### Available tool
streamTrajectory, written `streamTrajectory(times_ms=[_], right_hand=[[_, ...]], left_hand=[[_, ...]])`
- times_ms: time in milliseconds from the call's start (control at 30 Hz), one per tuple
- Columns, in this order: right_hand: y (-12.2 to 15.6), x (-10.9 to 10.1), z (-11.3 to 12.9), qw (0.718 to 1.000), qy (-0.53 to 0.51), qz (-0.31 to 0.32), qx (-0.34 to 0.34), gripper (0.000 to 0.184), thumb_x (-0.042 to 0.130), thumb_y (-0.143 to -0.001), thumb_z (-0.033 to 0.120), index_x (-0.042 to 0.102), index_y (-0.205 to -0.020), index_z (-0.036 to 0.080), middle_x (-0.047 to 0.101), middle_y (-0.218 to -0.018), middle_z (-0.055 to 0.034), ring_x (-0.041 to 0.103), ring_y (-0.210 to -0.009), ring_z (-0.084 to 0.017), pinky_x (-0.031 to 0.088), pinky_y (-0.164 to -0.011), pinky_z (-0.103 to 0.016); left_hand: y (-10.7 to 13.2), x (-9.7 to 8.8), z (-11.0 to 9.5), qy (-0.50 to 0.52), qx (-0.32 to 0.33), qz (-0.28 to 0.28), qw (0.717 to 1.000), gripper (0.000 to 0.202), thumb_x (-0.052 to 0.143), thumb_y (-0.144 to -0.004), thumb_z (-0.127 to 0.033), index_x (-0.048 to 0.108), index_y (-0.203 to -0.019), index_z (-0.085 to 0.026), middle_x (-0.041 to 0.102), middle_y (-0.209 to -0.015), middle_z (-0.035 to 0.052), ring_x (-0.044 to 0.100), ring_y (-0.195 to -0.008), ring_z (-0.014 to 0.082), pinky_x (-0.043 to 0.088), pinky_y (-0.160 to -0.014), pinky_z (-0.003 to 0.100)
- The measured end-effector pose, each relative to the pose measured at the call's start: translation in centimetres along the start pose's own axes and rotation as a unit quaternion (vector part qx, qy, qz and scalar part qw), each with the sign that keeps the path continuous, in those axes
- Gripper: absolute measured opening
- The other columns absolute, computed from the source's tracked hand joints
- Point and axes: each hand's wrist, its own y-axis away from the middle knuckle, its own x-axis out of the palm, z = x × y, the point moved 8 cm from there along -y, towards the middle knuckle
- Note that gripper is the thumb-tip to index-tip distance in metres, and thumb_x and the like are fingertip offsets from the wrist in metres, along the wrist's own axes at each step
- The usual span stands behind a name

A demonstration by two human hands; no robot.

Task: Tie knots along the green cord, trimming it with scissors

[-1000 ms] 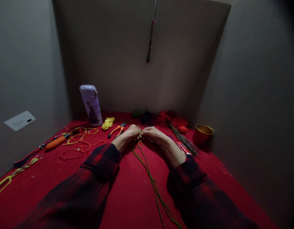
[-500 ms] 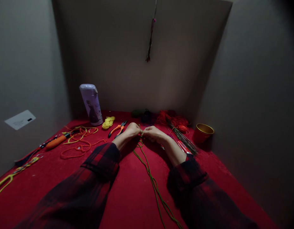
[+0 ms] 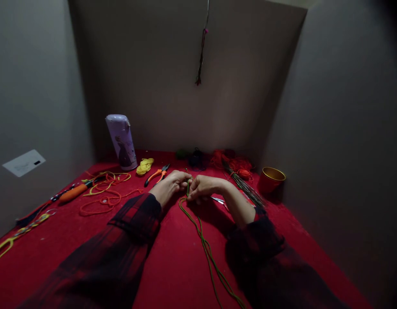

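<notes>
Both my hands meet at the middle of the red table (image 3: 172, 257). My left hand (image 3: 170, 185) and my right hand (image 3: 203, 188) are closed, pinching the top end of a green cord (image 3: 204, 246) between their fingertips. The cord runs from the fingers toward me in doubled strands across the red cloth. A pair of scissors (image 3: 219, 200) lies just right of my right hand, partly hidden by the wrist. Both sleeves are dark red plaid.
Orange-handled pliers (image 3: 156, 174), a yellow cord bundle (image 3: 144, 166) and a lilac flask (image 3: 121, 141) stand at the back left. Orange cord (image 3: 103, 198) and an orange-handled tool (image 3: 72, 193) lie left. Red yarn (image 3: 238, 164), thin sticks (image 3: 248, 191) and a red cup (image 3: 271, 180) sit right. A tassel (image 3: 201, 56) hangs above.
My right hand has drawn nearer and lower, uncovering the scissors beside it. My left hand has shifted slightly toward me. Both stay pinched on the green cord.
</notes>
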Motion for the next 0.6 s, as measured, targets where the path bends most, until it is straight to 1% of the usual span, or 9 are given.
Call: streamTrajectory(times_ms=[67,100,133,200,233,267,400,500,600], right_hand=[[0.0,-0.4,-0.2,1.0,0.015,-0.004,0.005,0.024,0.069,-0.072,0.036,0.068,-0.067,0.012,0.062,-0.058,-0.0029,0.047,-0.044,-0.007,0.029,-0.04,-0.018],[0.0,-1.3,-0.4,0.999,0.012,-0.049,0.008,0.028,0.067,-0.074,0.038,0.067,-0.065,0.012,0.06,-0.055,-0.0026,0.045,-0.042,-0.007,0.027,-0.039,-0.019],[0.0,-2.5,-0.7,0.993,0.001,-0.12,0.015,0.031,0.064,-0.078,0.04,0.065,-0.064,0.012,0.057,-0.052,-0.0017,0.042,-0.04,-0.006,0.025,-0.038,-0.019],[0.5,-4.7,-1.7,0.961,-0.05,-0.269,0.051,0.035,0.055,-0.085,0.039,0.061,-0.063,0.012,0.05,-0.045,0.0003,0.036,-0.037,-0.006,0.023,-0.037,-0.02],[0.6,-5.1,-2.2,0.944,-0.09,-0.311,0.067,0.036,0.05,-0.089,0.037,0.059,-0.064,0.012,0.048,-0.045,0.0005,0.035,-0.036,-0.006,0.023,-0.036,-0.02],[0.4,-4.8,-2.6,0.934,-0.138,-0.32,0.075,0.036,0.047,-0.091,0.034,0.057,-0.065,0.012,0.049,-0.046,-0.0001,0.037,-0.037,-0.006,0.023,-0.036,-0.02],[-2.0,-2.2,-2.4,0.924,-0.297,-0.235,0.05,0.036,0.04,-0.095,0.029,0.053,-0.065,0.013,0.052,-0.05,-0.0022,0.042,-0.041,-0.007,0.025,-0.036,-0.018],[-3.1,-1.5,-3.0,0.91,-0.336,-0.235,0.06,0.033,0.043,-0.092,0.024,0.051,-0.062,0.013,0.052,-0.05,-0.0022,0.043,-0.04,-0.007,0.026,-0.036,-0.018],[-3.6,-1.3,-3.6,0.901,-0.362,-0.233,0.055,0.027,0.046,-0.085,0.011,0.05,-0.058,0.014,0.052,-0.049,-0.0014,0.043,-0.041,-0.007,0.028,-0.038,-0.018]], left_hand=[[0.1,0.0,0.3,0.01,-0.034,0.006,0.999,0.026,0.055,-0.08,-0.017,0.046,-0.056,-0.015,0.039,-0.039,-0.0055,0.027,-0.032,0.0031,0.021,-0.036,0.017],[0.2,0.1,0.3,0.014,-0.045,0.008,0.999,0.026,0.052,-0.082,-0.016,0.046,-0.057,-0.015,0.038,-0.04,-0.006,0.027,-0.032,0.0028,0.021,-0.036,0.017],[0.4,0.1,0.2,0.017,-0.051,0.009,0.999,0.026,0.049,-0.083,-0.014,0.045,-0.057,-0.015,0.037,-0.04,-0.0063,0.026,-0.031,0.0027,0.02,-0.036,0.016],[0.7,0.1,0.1,0.005,-0.049,0.005,0.999,0.029,0.044,-0.086,-0.012,0.044,-0.057,-0.015,0.036,-0.04,-0.0064,0.027,-0.031,0.0028,0.02,-0.037,0.017],[0.8,0.1,0.1,-0.008,-0.045,0.002,0.999,0.03,0.043,-0.086,-0.012,0.043,-0.057,-0.015,0.036,-0.04,-0.0063,0.027,-0.031,0.0031,0.02,-0.037,0.018],[0.9,0.1,0.1,-0.022,-0.041,-0.002,0.999,0.031,0.043,-0.087,-0.012,0.043,-0.056,-0.015,0.036,-0.04,-0.006,0.028,-0.031,0.0034,0.02,-0.037,0.019],[0.9,-0.1,0.2,-0.076,-0.021,-0.031,0.996,0.032,0.045,-0.084,-0.013,0.043,-0.052,-0.016,0.036,-0.038,-0.0052,0.026,-0.031,0.0039,0.016,-0.038,0.021],[1.0,-0.5,-0.1,-0.127,0.011,-0.056,0.99,0.029,0.046,-0.08,-0.012,0.043,-0.051,-0.016,0.036,-0.038,-0.0053,0.026,-0.03,0.004,0.015,-0.039,0.022],[1.4,-0.4,-0.5,-0.145,0.038,-0.037,0.988,0.025,0.048,-0.075,-0.01,0.046,-0.051,-0.015,0.037,-0.039,-0.0054,0.026,-0.031,0.0041,0.016,-0.039,0.022]])
